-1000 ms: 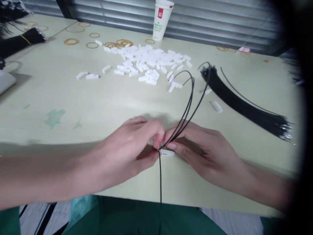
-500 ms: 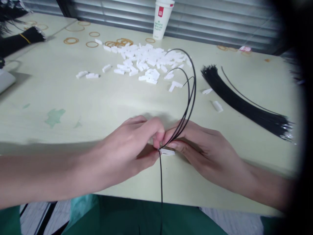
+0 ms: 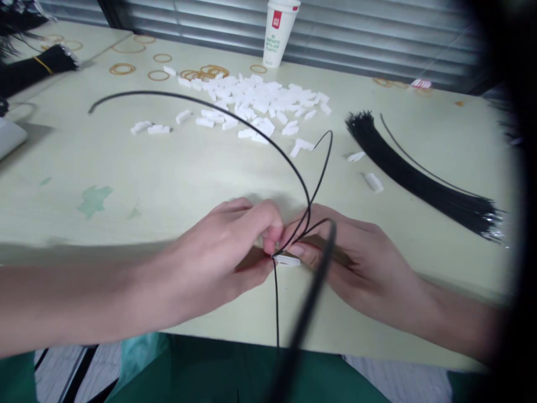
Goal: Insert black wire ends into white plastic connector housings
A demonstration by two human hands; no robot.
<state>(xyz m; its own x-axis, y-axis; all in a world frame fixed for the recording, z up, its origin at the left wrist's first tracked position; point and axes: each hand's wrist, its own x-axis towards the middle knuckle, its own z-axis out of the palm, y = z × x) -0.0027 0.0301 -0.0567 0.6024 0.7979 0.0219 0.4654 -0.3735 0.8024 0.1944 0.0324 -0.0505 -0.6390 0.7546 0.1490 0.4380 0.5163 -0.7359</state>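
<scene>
Over the table's near part, my two hands meet around a small white plastic connector (image 3: pixel 288 261). My left hand (image 3: pixel 229 246) is closed in a pinch at the connector's left end, where several thin black wires (image 3: pixel 306 187) come together. From the right, my right hand (image 3: pixel 356 254) pinches with thumb and forefinger at the connector. My fingers hide part of it and the wire ends. One wire arcs far to the left, another loops up, one hangs toward my lap, and a blurred one passes close to the camera.
A pile of white connectors (image 3: pixel 260 98) lies beyond my hands. To the right is a bundle of black wires (image 3: pixel 419 173); another bundle (image 3: pixel 37 67) lies far left. Rubber bands (image 3: pixel 205 73) and a paper cup (image 3: pixel 280 33) are at the back by the blinds.
The black wires, bunched in one loop before, have spread apart: one now swings out left and one comes toward the camera. Both hands have stayed nearly in place.
</scene>
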